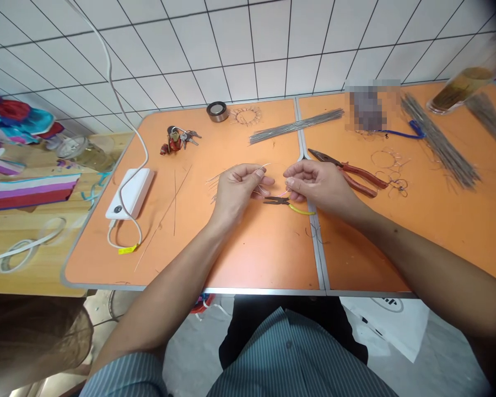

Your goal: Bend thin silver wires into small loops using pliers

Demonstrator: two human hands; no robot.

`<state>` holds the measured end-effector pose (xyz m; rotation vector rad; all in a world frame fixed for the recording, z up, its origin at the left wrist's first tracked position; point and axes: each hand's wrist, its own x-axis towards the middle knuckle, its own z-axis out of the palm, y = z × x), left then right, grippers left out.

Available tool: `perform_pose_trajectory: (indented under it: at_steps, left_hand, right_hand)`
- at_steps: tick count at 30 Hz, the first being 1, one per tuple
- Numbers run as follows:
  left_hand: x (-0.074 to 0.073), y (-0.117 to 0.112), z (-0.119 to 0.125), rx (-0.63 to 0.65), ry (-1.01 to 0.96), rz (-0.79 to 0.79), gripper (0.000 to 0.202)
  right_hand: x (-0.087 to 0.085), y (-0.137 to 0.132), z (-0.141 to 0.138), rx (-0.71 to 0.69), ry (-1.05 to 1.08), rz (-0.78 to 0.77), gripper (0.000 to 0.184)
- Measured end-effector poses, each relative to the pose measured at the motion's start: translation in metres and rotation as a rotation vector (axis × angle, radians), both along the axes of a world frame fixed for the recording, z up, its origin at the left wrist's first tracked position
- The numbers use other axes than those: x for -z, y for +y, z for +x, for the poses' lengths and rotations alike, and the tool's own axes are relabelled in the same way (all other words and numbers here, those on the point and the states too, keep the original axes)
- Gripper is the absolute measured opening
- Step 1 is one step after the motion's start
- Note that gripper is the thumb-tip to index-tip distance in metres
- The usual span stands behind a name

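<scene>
head view: l hand [237, 184] closed, thumb + fingers pinching a thin wire [266, 165], spare wire lengths [217, 177] fanning out its far side. r hand [316, 184] curled, pinching the wire's other end, so it arches between both hands just above the table [248, 253], prob. for control at both ends. small yellow-handled pliers [288, 204] lie right under the hands, red pliers [349, 172] just beside the r hand, both in easy reach. power bank [130, 193] well apart on the left.
</scene>
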<state>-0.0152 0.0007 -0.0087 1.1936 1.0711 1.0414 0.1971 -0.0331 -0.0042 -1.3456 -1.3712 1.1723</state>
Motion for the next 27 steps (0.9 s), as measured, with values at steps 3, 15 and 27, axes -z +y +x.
perform_pose_trajectory:
  at_steps: [3,15,27]
  left_hand:
    - [-0.001,0.000,0.000,0.035,-0.014,-0.010,0.040]
    - [-0.006,0.026,-0.034,-0.030,0.195,0.209,0.019]
    - [0.000,0.056,-0.070,-0.212,0.590,0.360,0.010]
  right_hand:
    - [-0.003,-0.001,-0.001,-0.001,0.059,-0.037,0.006]
    - [0.004,0.024,0.003,0.070,-0.098,-0.010,0.009]
    - [0.004,0.073,-0.031,-0.091,-0.751,0.236,0.021]
